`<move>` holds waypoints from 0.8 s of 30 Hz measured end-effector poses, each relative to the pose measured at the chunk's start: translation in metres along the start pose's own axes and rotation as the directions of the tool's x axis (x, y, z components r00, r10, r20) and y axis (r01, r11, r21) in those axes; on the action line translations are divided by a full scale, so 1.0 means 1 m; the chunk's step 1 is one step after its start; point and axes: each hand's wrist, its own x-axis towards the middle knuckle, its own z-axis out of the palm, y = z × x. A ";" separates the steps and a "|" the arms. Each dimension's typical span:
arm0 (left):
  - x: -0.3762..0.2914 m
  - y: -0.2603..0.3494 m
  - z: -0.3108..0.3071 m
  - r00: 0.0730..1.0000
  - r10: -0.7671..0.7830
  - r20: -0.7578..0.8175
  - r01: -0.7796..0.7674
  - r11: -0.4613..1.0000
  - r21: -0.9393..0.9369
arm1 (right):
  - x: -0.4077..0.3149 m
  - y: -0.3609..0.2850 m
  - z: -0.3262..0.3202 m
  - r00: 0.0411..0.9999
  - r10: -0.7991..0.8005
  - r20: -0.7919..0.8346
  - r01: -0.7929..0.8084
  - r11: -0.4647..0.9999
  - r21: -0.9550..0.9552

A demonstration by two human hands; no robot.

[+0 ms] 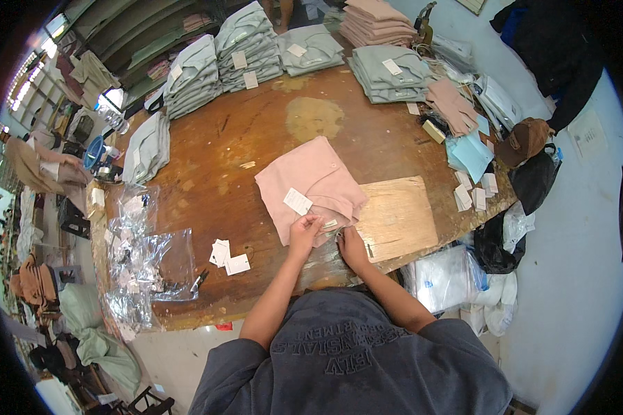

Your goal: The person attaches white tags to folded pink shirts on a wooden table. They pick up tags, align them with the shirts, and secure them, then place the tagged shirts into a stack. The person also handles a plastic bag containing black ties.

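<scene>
A folded pink garment (311, 171) with a button lies before me on the wooden table. A white hang tag (297, 201) rests on it, just above my left hand. My left hand (305, 233) pinches the garment at the collar, beside a small pale neck label (330, 224). At the collar's near right edge is my right hand (351, 246), its fingers bent. A small greenish-grey thing shows between the two hands, too small to make out. Whether my right fingers grip it or the cloth is hidden. Under the garment's right side sits a thin wooden board (397, 218).
Stacks of folded grey-green garments (249, 46) and pink garments (376, 23) line the table's (213, 135) far side. White tags (231, 258) and black-handled thread snips (200, 280) lie left, near clear plastic bags (171, 259). More tags (463, 197) and a brown cap (525, 140) are right.
</scene>
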 end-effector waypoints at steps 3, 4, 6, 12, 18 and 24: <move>-0.003 0.004 0.000 1.000 -0.018 0.002 0.018 0.999 0.027 | 0.006 0.003 0.003 0.994 0.002 0.106 0.008 0.996 -0.090; -0.004 0.004 0.002 0.999 0.020 0.030 -0.022 0.997 0.073 | 0.007 0.002 0.003 0.997 -0.037 0.061 0.042 0.996 -0.074; -0.004 0.001 0.005 0.996 0.049 0.069 -0.059 0.986 0.154 | 0.008 -0.001 0.000 0.999 -0.041 0.009 0.042 0.997 -0.058; -0.005 -0.019 0.015 0.941 0.148 0.303 -0.296 0.793 0.532 | 0.009 -0.014 -0.019 0.858 0.427 0.287 -0.505 0.599 0.621; -0.006 -0.026 0.021 0.926 0.214 0.310 -0.328 0.864 0.381 | 0.014 -0.024 -0.026 0.829 0.353 0.434 -0.487 0.073 0.871; -0.006 -0.018 0.019 0.932 0.165 0.323 -0.266 0.917 0.297 | 0.015 -0.029 -0.024 0.829 0.339 0.446 -0.472 -0.005 0.881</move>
